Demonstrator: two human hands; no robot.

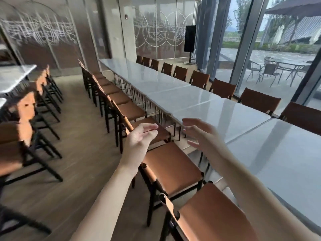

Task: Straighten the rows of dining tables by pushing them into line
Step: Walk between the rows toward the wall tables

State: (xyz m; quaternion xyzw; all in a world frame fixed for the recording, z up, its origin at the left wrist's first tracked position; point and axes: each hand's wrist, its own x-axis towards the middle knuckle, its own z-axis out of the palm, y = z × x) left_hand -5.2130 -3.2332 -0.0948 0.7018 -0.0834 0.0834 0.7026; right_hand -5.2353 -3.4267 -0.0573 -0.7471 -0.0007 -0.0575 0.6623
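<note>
Nearest to the camera stands a brown chair [213,213], and just beyond it a second chair [172,164], both on the left side of a long row of white desks [173,87] that runs from the near right to the far middle of the room. Both bare arms reach forward over these chairs. On the left hand [140,136] the grip is wide: the fingers are straight and loose, the palm faces right, and it holds nothing. On the right hand [201,133] the grip is also wide and free of any thing, with the fingers spread toward the near-left corner of one desk [225,117]. This hand looks very near that edge, but I cannot tell whether it touches.

I judge that the step in hand is the reach toward this desk, before any push. Its left edge seems to stand a little out of line with the near desk [286,153], and a thin seam shows between them. The next move probably calls for both palms flat on the left edge, then a steady push to the right until the edges agree. The chairs stand close and may hinder the body. Another row of desks [12,77] waits at the far left.
</note>
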